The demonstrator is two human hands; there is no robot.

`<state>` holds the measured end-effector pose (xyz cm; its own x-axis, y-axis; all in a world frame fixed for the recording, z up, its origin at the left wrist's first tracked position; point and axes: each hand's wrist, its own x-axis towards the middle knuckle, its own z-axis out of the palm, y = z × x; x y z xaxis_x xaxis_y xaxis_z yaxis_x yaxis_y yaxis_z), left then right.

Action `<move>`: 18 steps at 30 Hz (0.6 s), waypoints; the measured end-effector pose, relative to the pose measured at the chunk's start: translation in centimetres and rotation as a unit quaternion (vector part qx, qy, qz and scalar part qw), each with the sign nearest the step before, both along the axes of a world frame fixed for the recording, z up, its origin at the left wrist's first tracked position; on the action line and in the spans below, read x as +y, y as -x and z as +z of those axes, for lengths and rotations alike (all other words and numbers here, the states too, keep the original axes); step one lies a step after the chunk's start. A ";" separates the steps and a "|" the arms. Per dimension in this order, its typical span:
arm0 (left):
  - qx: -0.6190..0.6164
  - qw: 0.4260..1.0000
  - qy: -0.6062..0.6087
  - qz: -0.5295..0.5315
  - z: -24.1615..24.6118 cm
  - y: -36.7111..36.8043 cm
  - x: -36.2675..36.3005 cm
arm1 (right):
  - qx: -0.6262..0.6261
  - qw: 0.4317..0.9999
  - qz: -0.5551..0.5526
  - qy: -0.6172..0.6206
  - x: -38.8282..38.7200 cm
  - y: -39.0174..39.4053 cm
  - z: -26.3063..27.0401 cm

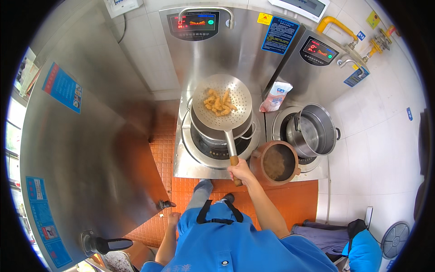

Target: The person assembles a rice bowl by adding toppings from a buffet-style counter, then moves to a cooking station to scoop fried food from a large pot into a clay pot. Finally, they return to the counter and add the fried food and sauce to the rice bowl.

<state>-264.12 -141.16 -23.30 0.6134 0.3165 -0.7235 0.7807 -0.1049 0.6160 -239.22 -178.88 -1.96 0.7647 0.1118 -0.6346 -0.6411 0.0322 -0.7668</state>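
Observation:
My right hand (241, 171) grips the wooden handle of a perforated metal strainer ladle (242, 112). Golden fried food pieces (220, 102) lie in the ladle's bowl, over a metal pot with loop handles (221, 136) on the left induction cooker. Close to my right hand stands a brown clay pot (255, 166) with brownish contents. At my left side, near the hem of my blue clothing, my left hand (174, 218) hangs with curled fingers; nothing shows in it, and its inner side is hidden.
On the right cooker sits a large steel pot (328, 119). A printed plastic packet (276, 97) stands behind the clay pot. A large steel cabinet with a black handle (108, 244) flanks me on the left. Clothing (319, 236) lies at the lower right, beside a round fan-like grille (395, 240).

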 end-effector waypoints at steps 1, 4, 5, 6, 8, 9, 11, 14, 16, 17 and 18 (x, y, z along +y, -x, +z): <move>-0.004 1.000 0.008 0.008 -0.2 0.7 0.2 | -0.015 0.999 -0.002 0.032 0.0 0.0 0.1; 0.020 0.999 0.031 0.014 -1.1 2.3 1.0 | -0.007 0.998 0.009 0.060 -0.2 0.0 0.3; 0.038 0.999 0.024 0.023 -1.5 2.7 1.0 | 0.008 0.999 0.021 0.033 -0.2 0.1 0.3; 0.070 0.997 0.035 0.028 -1.7 2.9 1.2 | 0.005 1.000 0.015 0.022 -0.2 0.1 0.2; 0.023 0.999 0.034 -0.012 -1.8 2.8 1.2 | 0.039 0.999 0.028 0.004 -0.2 0.1 -0.1; -0.002 0.999 0.029 -0.040 -1.7 2.2 1.2 | 0.020 1.000 0.011 -0.011 0.0 0.2 -0.2; -0.022 0.998 0.013 -0.054 -0.7 1.3 0.8 | -0.021 1.000 0.009 0.003 -0.1 0.1 -0.4; 0.061 0.994 0.084 -0.032 1.4 -0.3 0.4 | -0.043 0.998 -0.032 0.027 -0.1 0.1 -0.5; 0.064 0.993 0.093 0.046 2.3 -0.9 -0.3 | -0.011 1.000 -0.010 0.006 0.0 0.1 -0.4; 0.067 0.989 0.101 0.081 2.6 -1.1 -0.5 | 0.023 1.000 -0.001 0.004 -0.1 0.0 -0.3; 0.078 0.990 0.103 0.060 2.9 -1.4 -0.4 | 0.017 1.000 -0.008 -0.011 0.0 -0.1 -0.2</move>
